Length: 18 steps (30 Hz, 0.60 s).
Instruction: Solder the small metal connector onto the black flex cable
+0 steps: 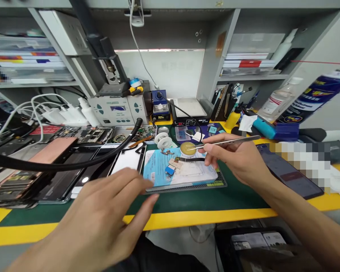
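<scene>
The right hand [239,160] pinches tweezers [229,141] over the yellow paste [185,145], best touched lightly with just the tips, while the empty left hand [102,215] hovers, thumb spread.

— Which figures show at the workbench?
— Digits reading "355", apparently, glow on the small blue unit [159,104] at the bench's back.
— And the lettering nearby?
— Printing marks the grey control box [117,109] and the black-framed plate device [189,113], too small to read surely. Lettering on the large blue tube [308,96] and clear bottle [280,100] is likewise too blurred.
</scene>
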Tool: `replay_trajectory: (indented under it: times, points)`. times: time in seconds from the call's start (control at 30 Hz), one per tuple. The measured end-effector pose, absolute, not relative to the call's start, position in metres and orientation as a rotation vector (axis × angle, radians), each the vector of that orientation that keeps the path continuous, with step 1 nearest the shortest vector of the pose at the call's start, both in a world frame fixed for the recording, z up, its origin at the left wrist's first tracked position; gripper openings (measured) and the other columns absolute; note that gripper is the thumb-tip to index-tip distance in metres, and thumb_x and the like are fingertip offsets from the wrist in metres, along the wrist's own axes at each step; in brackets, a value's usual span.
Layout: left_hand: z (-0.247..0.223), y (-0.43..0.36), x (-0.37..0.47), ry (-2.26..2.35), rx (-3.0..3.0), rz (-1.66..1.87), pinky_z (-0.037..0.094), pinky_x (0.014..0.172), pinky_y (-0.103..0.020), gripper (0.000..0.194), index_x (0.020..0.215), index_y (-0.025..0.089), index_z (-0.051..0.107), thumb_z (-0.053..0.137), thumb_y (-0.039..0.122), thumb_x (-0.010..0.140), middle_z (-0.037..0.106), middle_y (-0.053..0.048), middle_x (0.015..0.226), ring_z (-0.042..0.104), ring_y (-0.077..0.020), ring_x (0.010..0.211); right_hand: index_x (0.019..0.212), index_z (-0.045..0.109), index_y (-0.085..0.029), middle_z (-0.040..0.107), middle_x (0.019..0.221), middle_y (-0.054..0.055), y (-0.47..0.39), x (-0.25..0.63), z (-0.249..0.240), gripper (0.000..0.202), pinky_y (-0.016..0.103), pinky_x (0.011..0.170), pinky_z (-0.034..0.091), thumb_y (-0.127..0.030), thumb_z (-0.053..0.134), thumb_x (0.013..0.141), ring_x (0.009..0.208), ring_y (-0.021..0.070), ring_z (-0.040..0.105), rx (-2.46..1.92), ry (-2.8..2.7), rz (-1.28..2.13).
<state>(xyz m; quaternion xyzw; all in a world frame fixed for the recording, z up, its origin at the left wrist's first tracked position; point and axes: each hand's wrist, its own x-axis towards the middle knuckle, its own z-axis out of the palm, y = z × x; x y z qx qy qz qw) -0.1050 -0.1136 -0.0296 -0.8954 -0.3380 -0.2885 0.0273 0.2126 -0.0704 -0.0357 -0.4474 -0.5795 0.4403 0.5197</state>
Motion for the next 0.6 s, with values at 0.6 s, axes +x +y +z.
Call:
replay_trajectory:
  times: [0.6]
  points:
    - [-0.058,-0.062,-0.086,-1.045,-2.704,-1.056,0.060,0.074,-0.040,0.020,0.113,0.026,0.070,0.067,0.029,0.094,0.074,-0.006,0.102,0.072,-0.0238,0.088,0.092,0.078,-0.029,0.075,0.072,0.001,-0.086,0.200,-0.038,0.005,0.028,0.048,0.057,-0.028,0.082,0.094,0.057,0.0177,0.072,-1.159,-1.300,0.734]
